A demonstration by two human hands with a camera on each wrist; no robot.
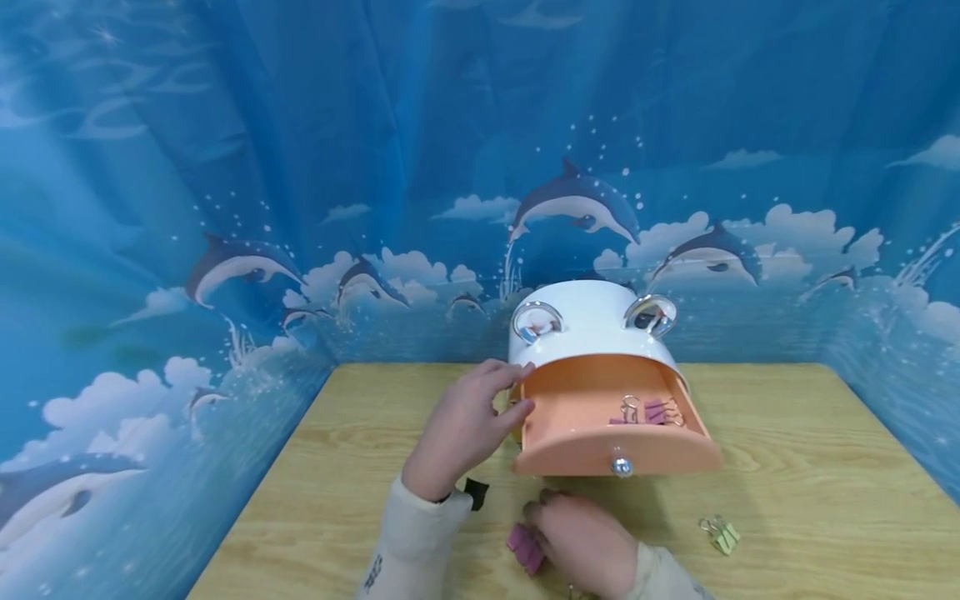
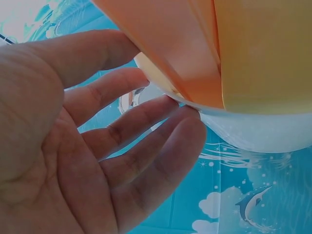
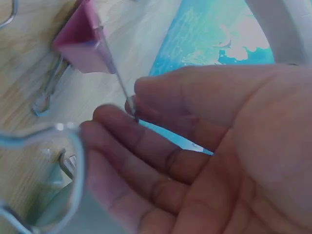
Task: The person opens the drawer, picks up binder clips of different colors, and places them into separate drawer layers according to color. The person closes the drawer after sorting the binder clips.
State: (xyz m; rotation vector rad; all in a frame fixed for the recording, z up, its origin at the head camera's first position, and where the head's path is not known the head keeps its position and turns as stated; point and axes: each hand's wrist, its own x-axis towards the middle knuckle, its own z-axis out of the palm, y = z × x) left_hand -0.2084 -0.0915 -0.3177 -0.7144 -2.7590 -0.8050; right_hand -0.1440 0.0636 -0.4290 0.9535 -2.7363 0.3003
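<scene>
A white box (image 1: 577,321) with two silver loops on top stands at the back of the table, its orange drawer (image 1: 562,456) pulled out. Purple binder clips (image 1: 660,412) lie inside that drawer. My left hand (image 1: 461,425) is at the box's left side, fingers loosely extended; in the left wrist view the fingertips touch or nearly touch the rim of the white shell. Below the drawer front, my right hand (image 1: 585,537) pinches a wire handle of a pinkish-purple binder clip (image 3: 85,41) between thumb and fingers. That clip is low over or on the table.
A light green binder clip (image 1: 722,537) lies on the wooden table (image 1: 810,467) to the right. A small black object (image 1: 476,493) is beside the left cuff. Large blurred wire loops (image 3: 78,170) stand close to the right wrist camera. A blue dolphin curtain (image 1: 420,167) surrounds the table.
</scene>
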